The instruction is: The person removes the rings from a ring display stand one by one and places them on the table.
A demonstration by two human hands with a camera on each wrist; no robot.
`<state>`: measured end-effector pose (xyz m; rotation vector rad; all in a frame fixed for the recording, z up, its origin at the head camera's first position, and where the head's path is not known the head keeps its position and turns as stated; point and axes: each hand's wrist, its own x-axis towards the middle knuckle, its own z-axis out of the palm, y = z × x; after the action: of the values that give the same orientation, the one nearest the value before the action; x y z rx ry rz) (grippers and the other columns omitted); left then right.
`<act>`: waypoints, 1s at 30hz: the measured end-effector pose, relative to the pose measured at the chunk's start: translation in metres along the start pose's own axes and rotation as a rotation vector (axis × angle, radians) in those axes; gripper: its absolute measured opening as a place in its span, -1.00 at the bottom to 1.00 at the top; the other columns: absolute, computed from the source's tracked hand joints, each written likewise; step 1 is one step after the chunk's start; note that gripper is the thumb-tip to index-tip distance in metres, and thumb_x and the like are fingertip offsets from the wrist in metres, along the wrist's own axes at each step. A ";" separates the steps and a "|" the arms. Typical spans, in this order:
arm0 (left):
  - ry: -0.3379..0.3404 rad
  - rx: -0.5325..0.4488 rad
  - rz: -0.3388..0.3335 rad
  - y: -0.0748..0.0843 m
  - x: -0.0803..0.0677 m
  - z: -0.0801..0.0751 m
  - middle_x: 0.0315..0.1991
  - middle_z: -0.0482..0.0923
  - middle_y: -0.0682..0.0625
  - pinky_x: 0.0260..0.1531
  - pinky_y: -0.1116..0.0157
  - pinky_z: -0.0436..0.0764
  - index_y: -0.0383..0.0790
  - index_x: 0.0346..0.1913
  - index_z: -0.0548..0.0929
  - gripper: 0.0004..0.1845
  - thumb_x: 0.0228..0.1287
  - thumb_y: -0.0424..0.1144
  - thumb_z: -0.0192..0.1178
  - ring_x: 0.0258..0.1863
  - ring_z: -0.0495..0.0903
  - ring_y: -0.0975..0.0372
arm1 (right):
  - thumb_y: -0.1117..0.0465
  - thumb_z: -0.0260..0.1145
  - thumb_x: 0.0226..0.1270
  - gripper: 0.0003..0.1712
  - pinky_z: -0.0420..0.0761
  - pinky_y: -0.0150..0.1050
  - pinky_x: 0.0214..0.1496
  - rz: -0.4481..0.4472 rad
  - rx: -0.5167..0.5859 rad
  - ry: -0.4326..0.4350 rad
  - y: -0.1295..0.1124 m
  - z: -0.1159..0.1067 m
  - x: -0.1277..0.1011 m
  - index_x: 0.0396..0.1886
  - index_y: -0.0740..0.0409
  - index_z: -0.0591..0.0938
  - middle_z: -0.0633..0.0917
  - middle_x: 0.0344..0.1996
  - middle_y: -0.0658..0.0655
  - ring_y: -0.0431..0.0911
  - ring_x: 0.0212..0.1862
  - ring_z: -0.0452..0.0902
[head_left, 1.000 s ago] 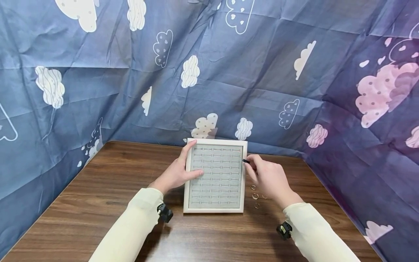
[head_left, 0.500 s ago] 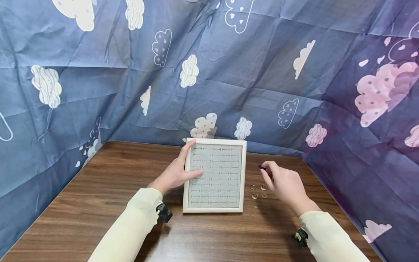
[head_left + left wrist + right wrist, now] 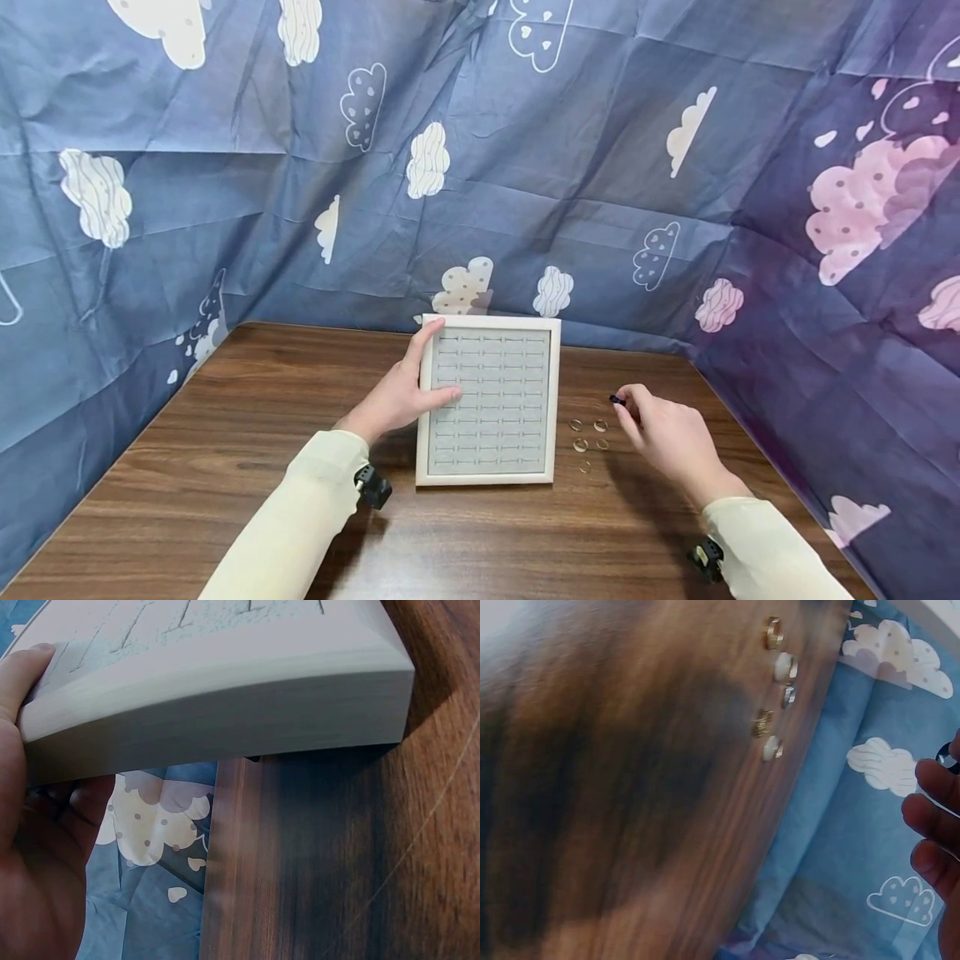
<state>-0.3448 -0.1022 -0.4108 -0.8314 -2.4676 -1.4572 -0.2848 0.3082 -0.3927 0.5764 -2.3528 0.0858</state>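
A white-framed ring display board (image 3: 487, 482) with rows of slots across its grey padded face stands tilted on the table. My left hand (image 3: 393, 396) grips its left side, thumb on the front and other fingers reaching behind, as the left wrist view of the same hand (image 3: 37, 855) shows. Out to the right of the board, my right hand (image 3: 675, 433) pinches a small black ring (image 3: 617, 399) above the table. Its shiny inner band shows partly at the edge of the right wrist view. Several rings (image 3: 581, 445) lie between the board and that hand.
The brown wooden table (image 3: 247, 467) runs back to a blue cloth backdrop (image 3: 510, 192) with cloud prints. Another length of this cloth borders the right side. In the right wrist view the loose rings (image 3: 784, 667) look gold and silver, some with pale faces.
My right hand has drawn away from the board's right edge, rightward and nearer, still pinching the black ring. Loose rings it covered now show. The left hand keeps its grip.
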 end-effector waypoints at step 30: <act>-0.016 -0.019 -0.015 -0.001 0.001 0.001 0.15 0.76 -0.16 0.12 -0.02 0.72 0.29 0.73 -0.17 0.17 0.38 -0.21 0.51 -0.04 0.82 0.11 | 0.17 0.53 0.35 -0.80 0.42 -0.22 -0.54 0.039 0.026 -0.358 0.005 0.032 -0.050 -0.21 -0.08 0.63 0.51 -0.60 -0.27 -0.32 -0.58 0.39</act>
<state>-0.3457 -0.1017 -0.4115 -0.8335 -2.4804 -1.4863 -0.2738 0.3246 -0.4491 0.5979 -2.7142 0.0324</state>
